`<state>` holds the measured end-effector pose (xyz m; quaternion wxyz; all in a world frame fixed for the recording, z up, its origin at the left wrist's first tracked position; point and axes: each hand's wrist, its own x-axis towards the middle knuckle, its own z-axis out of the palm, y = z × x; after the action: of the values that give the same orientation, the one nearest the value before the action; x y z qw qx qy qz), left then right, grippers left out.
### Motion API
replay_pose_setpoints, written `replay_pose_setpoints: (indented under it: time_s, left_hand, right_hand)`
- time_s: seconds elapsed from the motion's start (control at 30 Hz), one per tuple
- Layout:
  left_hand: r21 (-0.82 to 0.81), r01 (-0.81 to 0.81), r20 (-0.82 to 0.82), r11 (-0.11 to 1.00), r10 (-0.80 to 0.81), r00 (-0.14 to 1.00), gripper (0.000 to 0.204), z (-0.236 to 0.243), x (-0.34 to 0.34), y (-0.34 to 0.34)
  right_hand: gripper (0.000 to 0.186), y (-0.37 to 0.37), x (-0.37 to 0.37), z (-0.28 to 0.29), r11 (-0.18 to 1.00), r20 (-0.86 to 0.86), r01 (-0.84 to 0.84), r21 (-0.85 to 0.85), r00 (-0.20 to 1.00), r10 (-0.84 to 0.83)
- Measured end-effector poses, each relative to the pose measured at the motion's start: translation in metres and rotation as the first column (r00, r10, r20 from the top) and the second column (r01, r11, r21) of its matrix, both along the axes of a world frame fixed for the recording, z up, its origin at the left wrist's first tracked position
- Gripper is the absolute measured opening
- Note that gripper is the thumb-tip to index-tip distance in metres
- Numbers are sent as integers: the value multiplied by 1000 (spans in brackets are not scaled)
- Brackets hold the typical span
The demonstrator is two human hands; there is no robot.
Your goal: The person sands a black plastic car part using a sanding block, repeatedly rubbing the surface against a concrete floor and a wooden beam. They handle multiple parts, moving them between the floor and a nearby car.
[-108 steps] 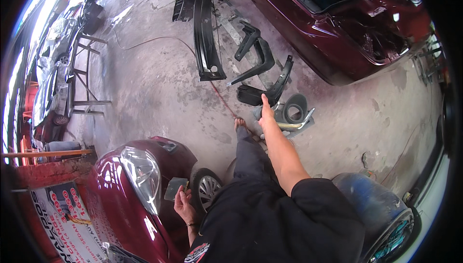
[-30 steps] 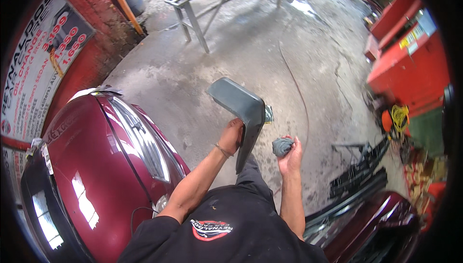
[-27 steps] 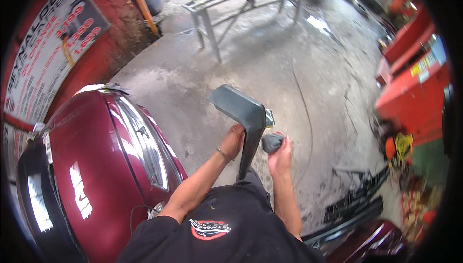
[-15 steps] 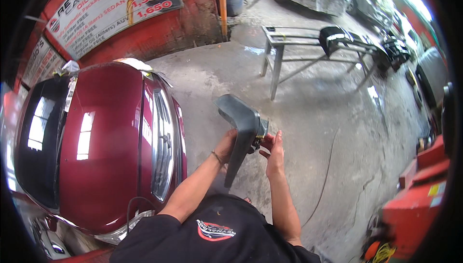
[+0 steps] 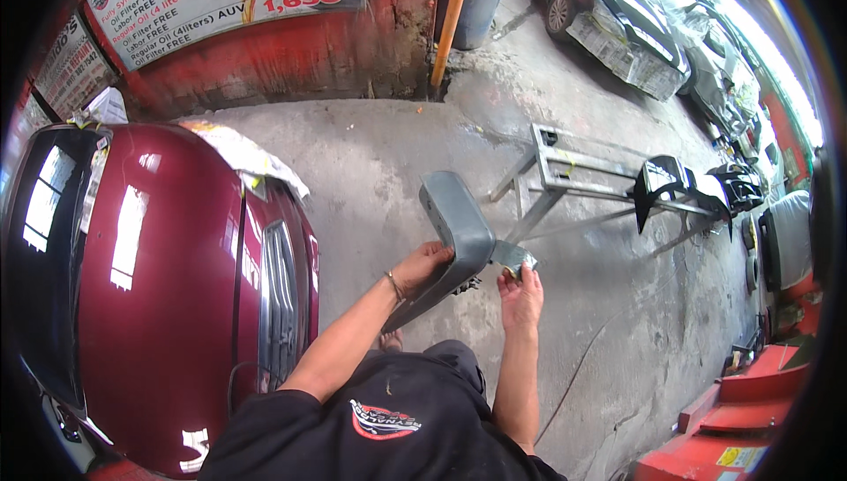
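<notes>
My left hand [image 5: 423, 269] grips the inner edge of a long, bent, dark grey moulded panel [image 5: 463, 221], which looks like a plastic car trim part. It hangs tilted in front of my body, one end up and away, the other down by my shirt. My right hand [image 5: 520, 297] is closed at the fingertips on a small grey-green flat piece [image 5: 514, 258] beside the panel's right side. Whether that piece is joined to the panel I cannot tell. Small dark fittings [image 5: 468, 285] show at the panel's underside, partly hidden.
A dark red car [image 5: 168, 287] stands close on my left, with paper on its far edge. Ahead right, a metal frame stand [image 5: 565, 183] bears black parts [image 5: 666, 185]. Red metal equipment [image 5: 732, 410] is at lower right. A thin cable [image 5: 578, 362] lies on the concrete floor.
The view has shifted. The panel has turned so more of its broad face shows. My right fingers, loosely apart before, now pinch the grey-green piece, which sits farther out from the panel.
</notes>
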<state>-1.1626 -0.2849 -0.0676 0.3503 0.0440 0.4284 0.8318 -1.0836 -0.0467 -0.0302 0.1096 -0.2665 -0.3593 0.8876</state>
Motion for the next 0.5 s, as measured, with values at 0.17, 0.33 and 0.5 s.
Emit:
replay_pose_setpoints:
  time_s: [0.17,0.33,0.5]
  left_hand:
    - [-96,-72,87,993,80,993,28,5,-157,4]
    - [-125,-143,81,982,153,985,25,-24,-307,17]
    - [-261,-163,20,951,174,984,30,-26,-456,28]
  right_hand:
    - [22,31,-138,4,997,-30,-60,-52,998,59]
    - [28,38,-288,-9,940,-68,-225,-255,974,215]
    - [40,40,-472,-16,910,59,-370,-185,921,386]
